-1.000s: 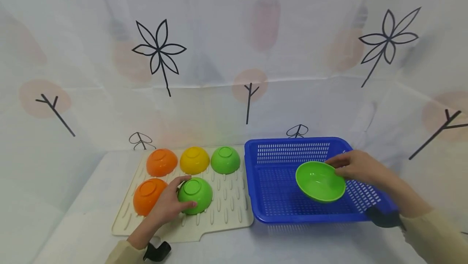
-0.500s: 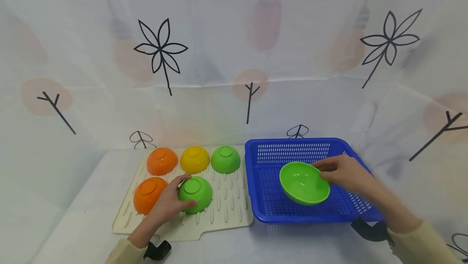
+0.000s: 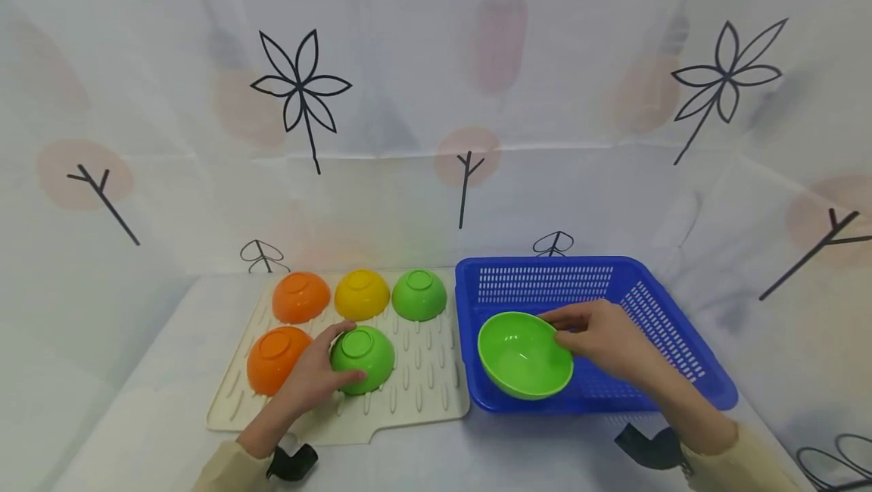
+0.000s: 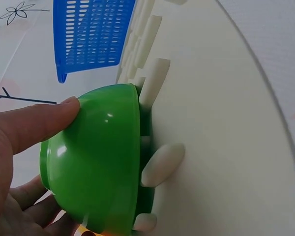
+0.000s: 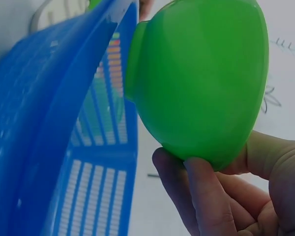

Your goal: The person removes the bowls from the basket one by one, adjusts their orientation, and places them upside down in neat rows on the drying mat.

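Observation:
My left hand [image 3: 315, 377] grips an upside-down green bowl [image 3: 364, 359] on the cream drying mat [image 3: 429, 382]. In the left wrist view the thumb presses this bowl's side [image 4: 98, 157] and the other fingers curl beneath its base, partly hidden. My right hand [image 3: 606, 339] pinches the rim of a second green bowl [image 3: 521, 359], tilted with its hollow toward me, over the left part of the blue basket [image 3: 552, 262]. In the right wrist view fingers touch the outside of that bowl [image 5: 201, 83], beside the basket wall.
Behind the left hand's bowl, an orange bowl [image 3: 301, 298], a yellow bowl [image 3: 362, 295] and a green bowl [image 3: 418, 295] stand upside down in a row. Another orange bowl [image 3: 275, 359] is left of the left hand. A patterned cloth [image 3: 381, 98] hangs behind.
My right hand has moved left across the basket with its green bowl, toward the mat and slightly nearer me. The left hand stays on its bowl.

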{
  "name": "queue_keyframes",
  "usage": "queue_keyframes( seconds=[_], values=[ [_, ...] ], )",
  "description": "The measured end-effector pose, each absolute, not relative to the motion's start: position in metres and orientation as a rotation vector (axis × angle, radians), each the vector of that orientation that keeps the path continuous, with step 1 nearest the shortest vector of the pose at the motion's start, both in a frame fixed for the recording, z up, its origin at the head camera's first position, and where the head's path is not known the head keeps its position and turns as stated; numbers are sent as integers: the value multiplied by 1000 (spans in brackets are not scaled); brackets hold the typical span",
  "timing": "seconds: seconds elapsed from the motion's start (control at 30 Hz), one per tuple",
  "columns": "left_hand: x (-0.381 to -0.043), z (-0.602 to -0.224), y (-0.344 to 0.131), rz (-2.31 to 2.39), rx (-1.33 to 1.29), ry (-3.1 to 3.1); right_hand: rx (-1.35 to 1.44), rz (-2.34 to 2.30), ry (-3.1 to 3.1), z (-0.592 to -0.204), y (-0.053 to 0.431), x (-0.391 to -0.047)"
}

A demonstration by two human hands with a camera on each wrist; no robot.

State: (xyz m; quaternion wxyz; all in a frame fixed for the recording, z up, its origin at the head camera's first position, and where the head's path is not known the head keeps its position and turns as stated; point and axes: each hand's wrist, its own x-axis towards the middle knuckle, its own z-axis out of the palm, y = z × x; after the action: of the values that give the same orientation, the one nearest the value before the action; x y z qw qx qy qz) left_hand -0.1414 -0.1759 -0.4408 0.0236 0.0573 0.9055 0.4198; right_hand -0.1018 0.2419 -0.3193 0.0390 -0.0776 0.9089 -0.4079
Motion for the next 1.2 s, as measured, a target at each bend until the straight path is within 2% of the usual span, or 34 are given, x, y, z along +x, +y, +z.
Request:
queue_keyframes(
  seconds=[0.8, 1.2],
  values=[
    [-141, -430, -174, 1303, 212, 2776, -421, -1569, 2544, -340, 167, -108],
    [-126, -399, -161, 1370, 349, 2741, -372, -1632, 2550, -352, 133, -115]
  ],
)
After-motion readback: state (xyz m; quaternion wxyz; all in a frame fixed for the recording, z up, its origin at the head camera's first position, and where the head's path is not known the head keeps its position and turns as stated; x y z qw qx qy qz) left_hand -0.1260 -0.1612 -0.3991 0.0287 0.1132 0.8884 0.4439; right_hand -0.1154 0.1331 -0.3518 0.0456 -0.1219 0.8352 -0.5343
